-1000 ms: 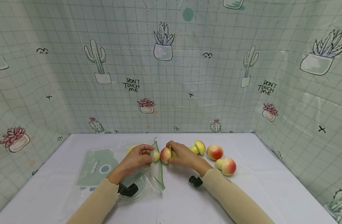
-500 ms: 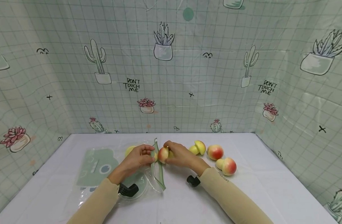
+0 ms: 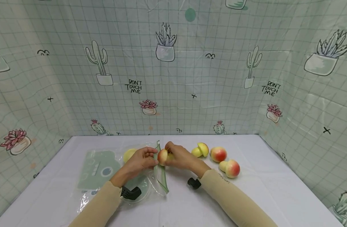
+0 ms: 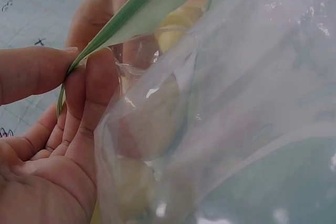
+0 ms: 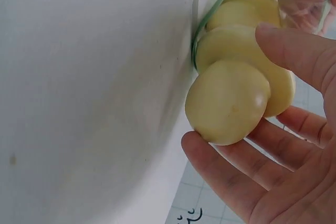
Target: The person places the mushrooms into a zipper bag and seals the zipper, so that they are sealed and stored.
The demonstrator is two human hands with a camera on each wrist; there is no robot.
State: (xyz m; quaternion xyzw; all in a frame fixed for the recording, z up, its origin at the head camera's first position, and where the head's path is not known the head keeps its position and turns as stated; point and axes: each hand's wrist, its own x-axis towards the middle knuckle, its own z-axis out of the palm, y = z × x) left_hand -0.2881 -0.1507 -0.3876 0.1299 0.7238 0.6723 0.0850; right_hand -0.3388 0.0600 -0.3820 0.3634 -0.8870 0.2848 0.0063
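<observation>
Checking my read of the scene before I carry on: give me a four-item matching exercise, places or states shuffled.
1. Left hand
2. Right hand
3. Clear bag
4. Three loose pieces

A. on the table, right of both hands in the head view
B. holds a mushroom-shaped piece at the opening
C. has a green-edged mouth
D. pinches the green edging

Pairs: 1-D, 2-B, 3-C, 4-A

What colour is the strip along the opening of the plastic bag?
The strip is green; it shows best in the left wrist view.
</observation>
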